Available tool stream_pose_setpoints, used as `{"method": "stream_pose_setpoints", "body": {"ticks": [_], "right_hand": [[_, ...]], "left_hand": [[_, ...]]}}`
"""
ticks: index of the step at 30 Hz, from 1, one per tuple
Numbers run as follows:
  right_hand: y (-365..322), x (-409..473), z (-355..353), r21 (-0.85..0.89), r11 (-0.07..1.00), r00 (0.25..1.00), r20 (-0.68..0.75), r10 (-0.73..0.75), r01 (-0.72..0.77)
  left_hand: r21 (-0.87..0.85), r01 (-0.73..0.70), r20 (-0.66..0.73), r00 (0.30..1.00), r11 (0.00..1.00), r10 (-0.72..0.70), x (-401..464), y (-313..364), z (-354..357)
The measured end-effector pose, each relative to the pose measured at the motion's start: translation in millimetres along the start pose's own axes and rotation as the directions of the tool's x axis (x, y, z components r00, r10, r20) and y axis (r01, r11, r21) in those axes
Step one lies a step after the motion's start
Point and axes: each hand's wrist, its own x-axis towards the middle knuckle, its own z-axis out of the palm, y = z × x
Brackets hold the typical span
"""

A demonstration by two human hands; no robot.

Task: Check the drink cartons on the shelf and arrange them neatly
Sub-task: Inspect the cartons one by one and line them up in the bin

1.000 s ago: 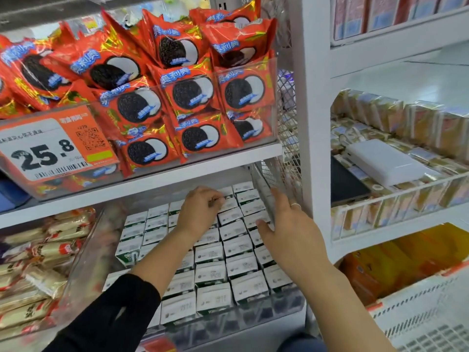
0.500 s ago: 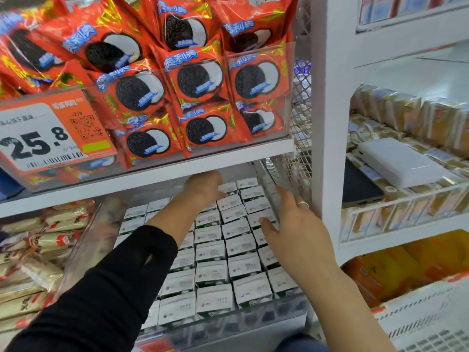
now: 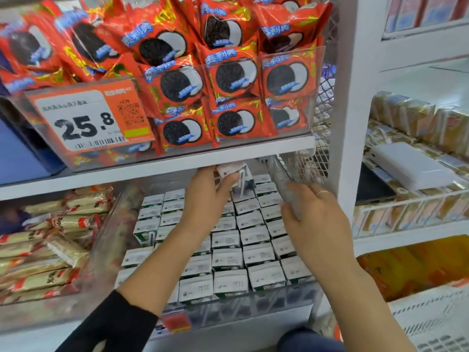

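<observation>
A person's left hand [image 3: 210, 191] has lifted one drink carton [image 3: 237, 175] clear of the back row — half a second ago that hand was only reaching under the upper shelf, nothing yet raised. The carton now sits tilted at centre frame, just below the white shelf edge [image 3: 157, 168], with the fingers [image 3: 229, 179] curled round its side and the thumb pressed across it. From the look of it, this is the checking part of the job: one carton pulled up for inspection while the rest wait.

The right hand [image 3: 317, 219] has shifted too — a second ago its fingers lay straight along the right-hand edge of the rows; now they bend round the clear plastic divider [image 3: 286, 189] at the right of the tray, apparently bracing it. Blur there leaves it uncertain how firm that hold is.

The remaining cartons [image 3: 228, 240] stand in tidy rows in the lower middle of the frame, tops up, packed close behind the clear front wall of the tray [image 3: 253, 303]. A gap should now be open at the back where the lifted carton stood, though the hand hides it. The left side of the block looks slightly less even than the right.

Above, red biscuit packets [image 3: 236, 77] crowd the upper shelf beside an orange price tag [image 3: 88, 120] reading 25.8.
</observation>
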Motion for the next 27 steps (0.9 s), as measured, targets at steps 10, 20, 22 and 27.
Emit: {"method": "stream_pose_setpoints", "body": {"ticks": [10, 20, 22, 27], "right_hand": [[-30.6, -32.4, 8.9, 0.332, 0.942, 0.994, 0.076, -0.078, 0.048], [-48.8, -37.1, 27.9, 0.190, 0.976, 0.982, 0.137, -0.132, 0.105], [-50.3, -37.7, 28.6, 0.188, 0.977, 0.985, 0.122, -0.123, 0.099], [-52.2, -39.4, 28.1, 0.226, 0.971, 0.987, 0.124, -0.101, 0.071]], "left_hand": [[-0.693, 0.447, 0.246, 0.884, 0.566, -0.397, -84.3, 21.2, -44.7], [-0.770, 0.445, 0.245, 0.868, 0.457, -0.431, -90.2, 13.7, -53.8], [-0.774, 0.440, 0.246, 0.872, 0.455, -0.424, -90.5, 13.6, -54.0], [-0.777, 0.430, 0.244, 0.879, 0.461, -0.409, -90.1, 14.8, -55.3]]}}
